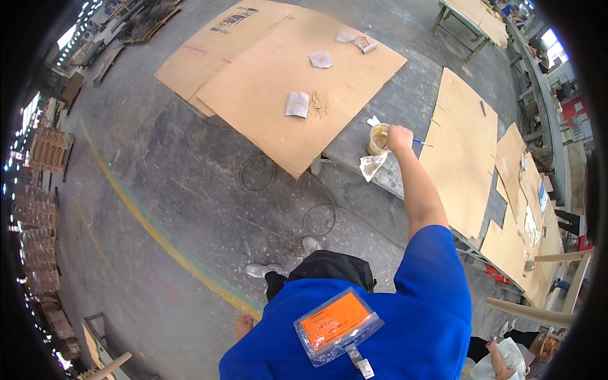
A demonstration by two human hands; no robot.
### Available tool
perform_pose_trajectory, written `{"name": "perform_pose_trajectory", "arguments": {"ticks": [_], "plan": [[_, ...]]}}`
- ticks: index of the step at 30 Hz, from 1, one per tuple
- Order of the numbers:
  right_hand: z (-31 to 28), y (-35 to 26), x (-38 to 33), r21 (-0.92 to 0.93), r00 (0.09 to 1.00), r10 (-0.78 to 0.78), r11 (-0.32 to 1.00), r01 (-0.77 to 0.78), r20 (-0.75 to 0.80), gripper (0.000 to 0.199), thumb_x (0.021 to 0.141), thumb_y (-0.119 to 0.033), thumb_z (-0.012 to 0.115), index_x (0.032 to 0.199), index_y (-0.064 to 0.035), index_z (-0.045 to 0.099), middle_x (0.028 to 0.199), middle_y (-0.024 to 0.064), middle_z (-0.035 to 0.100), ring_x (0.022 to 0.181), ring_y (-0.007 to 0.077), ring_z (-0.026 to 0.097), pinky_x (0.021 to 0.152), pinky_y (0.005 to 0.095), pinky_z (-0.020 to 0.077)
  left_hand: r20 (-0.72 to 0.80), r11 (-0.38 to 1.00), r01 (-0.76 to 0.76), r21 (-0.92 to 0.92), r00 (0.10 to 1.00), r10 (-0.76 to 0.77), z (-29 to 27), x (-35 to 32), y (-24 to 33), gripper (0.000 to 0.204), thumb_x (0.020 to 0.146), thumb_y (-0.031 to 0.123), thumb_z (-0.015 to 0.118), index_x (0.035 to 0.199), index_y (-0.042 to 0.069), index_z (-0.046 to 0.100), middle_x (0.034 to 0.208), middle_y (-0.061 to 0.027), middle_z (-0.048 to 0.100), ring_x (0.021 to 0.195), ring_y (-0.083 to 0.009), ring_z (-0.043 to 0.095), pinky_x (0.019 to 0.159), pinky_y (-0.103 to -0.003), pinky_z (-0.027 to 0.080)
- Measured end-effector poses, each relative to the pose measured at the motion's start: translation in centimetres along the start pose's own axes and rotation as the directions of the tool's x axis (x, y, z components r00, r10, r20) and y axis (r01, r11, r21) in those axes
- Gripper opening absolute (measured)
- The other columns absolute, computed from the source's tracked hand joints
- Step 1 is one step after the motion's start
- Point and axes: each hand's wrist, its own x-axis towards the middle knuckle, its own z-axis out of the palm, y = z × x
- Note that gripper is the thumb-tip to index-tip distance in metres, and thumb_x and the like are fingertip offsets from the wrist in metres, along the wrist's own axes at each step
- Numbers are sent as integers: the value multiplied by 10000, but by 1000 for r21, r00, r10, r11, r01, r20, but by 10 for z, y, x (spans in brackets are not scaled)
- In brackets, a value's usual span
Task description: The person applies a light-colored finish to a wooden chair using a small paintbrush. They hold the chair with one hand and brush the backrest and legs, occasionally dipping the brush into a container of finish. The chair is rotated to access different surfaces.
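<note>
Stick [418, 142], blue, in right hand [399, 138] at cup [376, 143].

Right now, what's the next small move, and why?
I'd probably bring the left hand up to steady the cup. It hangs low by the person's side, away from the table, while the right hand holds a blue stick at the cup's rim. Whether the right fingers also touch the cup is unclear.
</note>
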Motion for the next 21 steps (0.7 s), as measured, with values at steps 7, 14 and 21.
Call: {"name": "perform_pose_trajectory", "arguments": {"ticks": [7,14,21], "plan": [[-12,3,-10,156,987,109,984,-89,-121,330,981,-393,640,1073,-115,792,1046,171,775,1005,365,754,870,481,600,76,983,159,-96,985,-152,-16,-2,1,306,978,218,637,1163,-3,738,1007,-196,780,937,-329,754,815,-452,569],[-46,35,-11,745,848,451,659,-107,-278,453,1082,-407,509,1034,-61,797,983,196,759,978,393,736,856,498,561,5,985,120,-128,993,-121,-18,5,35,316,986,246,655,1174,6,739,1009,-193,782,961,-324,753,837,-442,567],[-25,46,-31,688,796,461,721,-79,-392,474,1102,-410,476,1052,-64,796,938,175,778,893,334,744,835,440,552,60,998,50,25,997,-51,-17,11,27,321,991,268,658,1131,-8,739,987,-198,772,915,-321,738,813,-447,551]]}}
